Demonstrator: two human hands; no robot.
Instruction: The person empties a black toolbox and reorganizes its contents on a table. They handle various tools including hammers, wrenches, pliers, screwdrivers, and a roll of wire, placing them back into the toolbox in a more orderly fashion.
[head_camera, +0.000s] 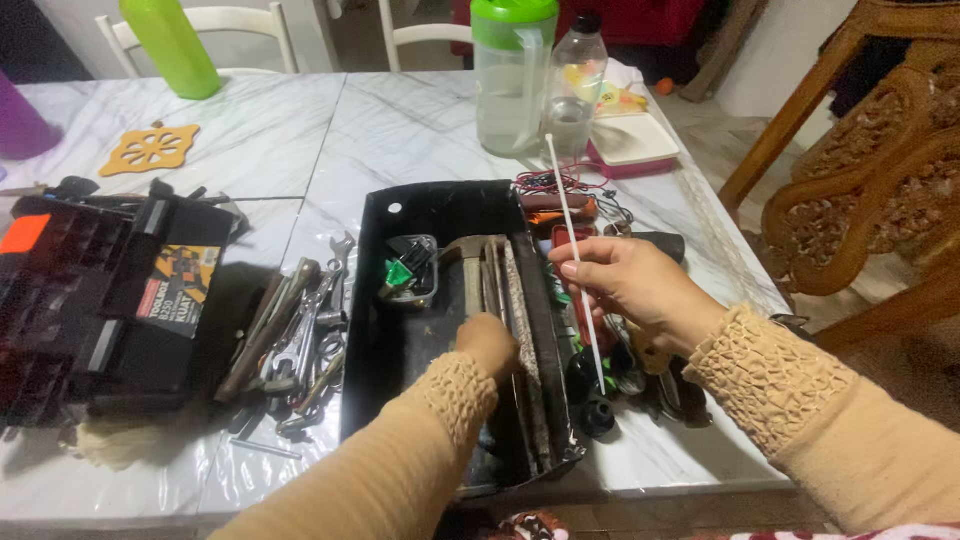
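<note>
Landmark is the black tool tray (400, 345) in the middle of the marble table (400, 130). Left hand (489, 344) is inside the tray, knuckles up, fingers curled down onto the long tools there — a hammer (470, 262) lying lengthwise and a rough file (519, 320) just right of it; hand touches the bundle, but I cannot tell whether it actually grips anything, the fingertips are hidden. Right hand (625, 285) hangs over the tray's right rim, pinching a thin white rod (575, 250) between thumb and fingertips, other fingers loosely folded. Rod is tilted, top end up toward the jug, lower end down over the clutter right of the tray. Inside the tray, near its far end, a small clear box (410, 272) with green and black bits. Left of the tray: a heap of wrenches (300, 345), then a black tool case (90, 300), lid open. Right of the tray: dark screwdriver handles (600, 385) and red wires (545, 183). Beyond the tray — a clear jug with green lid (512, 75), a plastic bottle (577, 85), a pink-rimmed white container (633, 140). Far left of it: an orange trivet (150, 148) and a green bottle (172, 45).
</note>
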